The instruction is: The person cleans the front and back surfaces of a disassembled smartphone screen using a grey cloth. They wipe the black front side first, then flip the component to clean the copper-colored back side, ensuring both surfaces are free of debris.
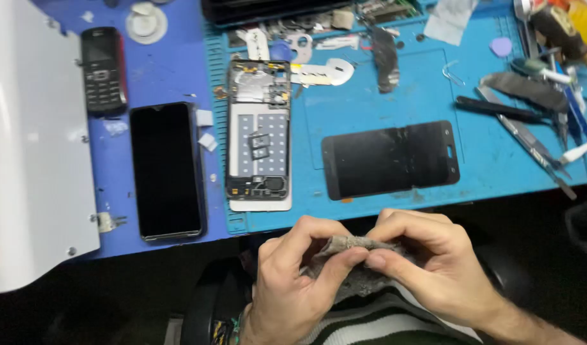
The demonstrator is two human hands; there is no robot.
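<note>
Both hands, left hand (293,268) and right hand (421,262), pinch a grey, possibly cloth, scrap (357,246) lying crosswise between their fingers, below the worktop (383,102).

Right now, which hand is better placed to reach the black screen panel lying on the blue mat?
Right, probably. Both hands pinch the grey cloth, but the right hand sits almost directly below the black screen panel; the left hand lies further left, nearer the opened phone.

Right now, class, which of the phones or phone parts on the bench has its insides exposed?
The opened phone, standing upright between the black smartphone and the loose dark screen. Its back is off, showing metal and circuitry; the others show closed dark faces.
</note>
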